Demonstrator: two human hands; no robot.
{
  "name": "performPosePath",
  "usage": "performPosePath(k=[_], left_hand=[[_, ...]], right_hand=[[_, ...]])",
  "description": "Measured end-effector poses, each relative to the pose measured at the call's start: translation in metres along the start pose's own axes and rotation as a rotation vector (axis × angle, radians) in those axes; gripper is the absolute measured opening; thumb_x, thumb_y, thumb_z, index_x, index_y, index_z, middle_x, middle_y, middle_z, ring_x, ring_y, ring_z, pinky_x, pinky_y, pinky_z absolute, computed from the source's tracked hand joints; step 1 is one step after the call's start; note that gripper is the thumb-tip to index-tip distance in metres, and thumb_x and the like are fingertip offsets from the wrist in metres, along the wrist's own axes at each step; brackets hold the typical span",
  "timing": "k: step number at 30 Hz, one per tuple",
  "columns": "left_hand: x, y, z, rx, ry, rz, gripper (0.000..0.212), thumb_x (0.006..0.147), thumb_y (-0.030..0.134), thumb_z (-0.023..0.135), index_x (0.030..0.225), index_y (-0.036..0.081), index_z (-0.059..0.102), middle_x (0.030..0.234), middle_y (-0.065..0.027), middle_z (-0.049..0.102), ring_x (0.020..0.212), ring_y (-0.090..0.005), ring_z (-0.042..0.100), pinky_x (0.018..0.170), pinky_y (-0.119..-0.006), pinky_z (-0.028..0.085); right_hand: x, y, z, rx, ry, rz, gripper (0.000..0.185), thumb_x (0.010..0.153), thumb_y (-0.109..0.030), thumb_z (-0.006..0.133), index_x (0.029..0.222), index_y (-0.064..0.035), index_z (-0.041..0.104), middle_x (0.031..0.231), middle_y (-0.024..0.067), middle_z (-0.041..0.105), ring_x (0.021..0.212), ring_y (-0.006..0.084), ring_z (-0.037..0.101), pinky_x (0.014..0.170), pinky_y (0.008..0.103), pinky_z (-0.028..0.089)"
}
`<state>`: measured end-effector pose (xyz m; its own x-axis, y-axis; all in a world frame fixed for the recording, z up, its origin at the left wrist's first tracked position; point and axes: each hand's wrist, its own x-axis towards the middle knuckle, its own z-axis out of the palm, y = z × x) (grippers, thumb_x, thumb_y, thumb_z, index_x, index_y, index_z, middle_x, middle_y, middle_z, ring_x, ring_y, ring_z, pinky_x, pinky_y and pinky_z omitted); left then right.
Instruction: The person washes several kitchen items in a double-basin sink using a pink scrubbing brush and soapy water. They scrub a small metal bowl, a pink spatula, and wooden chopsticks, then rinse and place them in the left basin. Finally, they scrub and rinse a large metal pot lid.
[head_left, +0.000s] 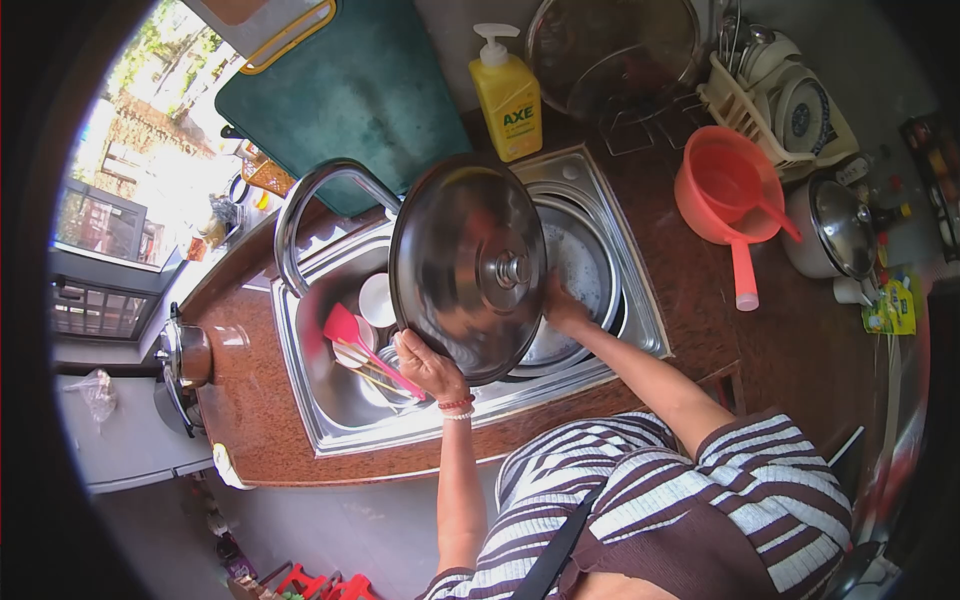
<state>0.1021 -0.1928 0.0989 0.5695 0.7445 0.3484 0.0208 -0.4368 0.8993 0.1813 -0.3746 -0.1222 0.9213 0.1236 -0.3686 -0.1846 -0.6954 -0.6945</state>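
Note:
A large dark pot lid (450, 262) with a metal knob stands tilted above the double sink (307, 390). My left hand (431, 367) grips its lower left rim. My right hand (564, 306) is at the lid's right edge, its fingers partly hidden behind it, so its hold cannot be told. Behind that hand, a round metal basin (592, 262) with soapy water sits over the right bowl. In the left bowl lie a white bowl (377, 300), a pink spatula (346, 326), chopsticks and other dishes. The curved chrome faucet (289, 217) rises just left of the lid.
Behind the sink stand a green cutting board (352, 97) and a yellow pump bottle (506, 105). To the right are red plastic dippers (697, 195), a dish rack (750, 112) and a lidded pot (814, 240). A pressure cooker (191, 356) sits at the counter's left end.

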Motion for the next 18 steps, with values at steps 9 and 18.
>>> performPosePath(k=[9,18], left_hand=[[-0.017,-0.002,-0.006,-0.037,0.030,0.032,0.034,0.098,0.023,0.039,0.075,-0.002,0.045,0.064,-0.0032,0.041,0.061,-0.0117,0.034,0.055,-0.028,0.033],[-0.006,-0.007,-0.005,-0.127,0.020,-0.009,0.036,0.098,0.026,0.038,0.072,0.001,0.042,0.064,0.0005,0.038,0.061,-0.0095,0.032,0.053,-0.026,0.029]], right_hand=[[-0.038,-0.065,-0.085,0.969,-0.124,0.274,0.019,0.086,-0.013,0.042,0.097,-0.0039,0.054,0.088,0.0087,0.058,0.081,0.0179,0.059,0.064,0.0298,0.047],[-0.131,-0.161,-0.081,0.404,0.262,-0.690,0.016,0.079,-0.006,0.052,0.095,-0.0051,0.052,0.083,0.0136,0.051,0.074,0.0289,0.054,0.066,0.0385,0.044]])
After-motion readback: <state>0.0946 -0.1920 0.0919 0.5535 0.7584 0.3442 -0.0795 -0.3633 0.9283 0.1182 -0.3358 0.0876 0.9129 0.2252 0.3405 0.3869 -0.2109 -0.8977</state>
